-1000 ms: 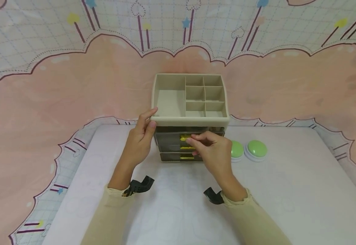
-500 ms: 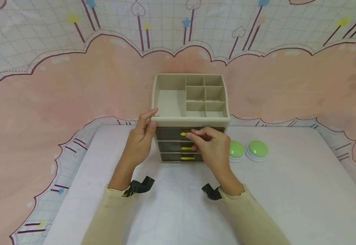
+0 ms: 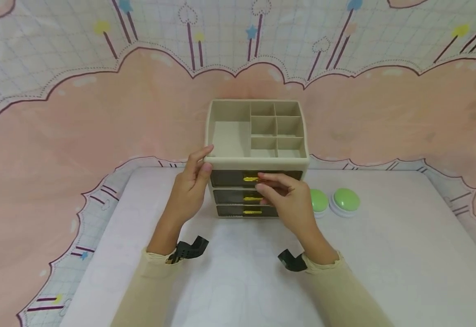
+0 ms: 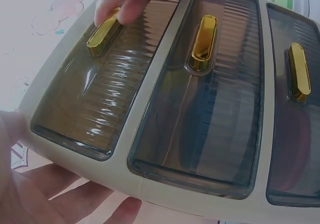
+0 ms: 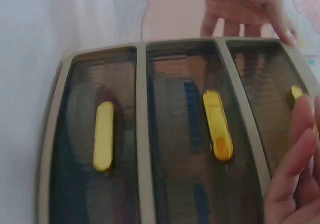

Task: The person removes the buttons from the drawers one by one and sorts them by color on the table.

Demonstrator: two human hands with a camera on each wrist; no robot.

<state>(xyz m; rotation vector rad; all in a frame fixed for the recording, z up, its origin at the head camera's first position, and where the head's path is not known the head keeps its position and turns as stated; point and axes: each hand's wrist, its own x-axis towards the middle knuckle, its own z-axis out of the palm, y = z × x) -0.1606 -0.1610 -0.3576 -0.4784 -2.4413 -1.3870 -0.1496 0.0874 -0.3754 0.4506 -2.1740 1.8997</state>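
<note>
A beige desktop drawer organizer [image 3: 256,163] stands on the table, its three smoky drawers stacked below a divided top tray. All three drawers sit flush. My left hand [image 3: 184,193] holds the organizer's left side, with the thumb at the front edge and a finger over the tray rim. At the gold handle [image 3: 251,179] of the top drawer is my right hand [image 3: 293,202]. Its thumb and index finger are parted around the handle's right end; in the left wrist view, fingertips [image 4: 130,11] overlap that end. The lower gold handles [image 4: 204,41] are untouched.
Two green-topped round buttons with white bases, a nearer-in one [image 3: 318,200] and an outer one [image 3: 346,200], stand right of the organizer, close to my right hand. A patterned cloth backdrop [image 3: 139,113] rises behind the white table [image 3: 229,272].
The top drawer, pulled out a second ago, has gone in flush. My right thumb and index finger have since loosened and slid right along the handle. My left hand keeps its hold.
</note>
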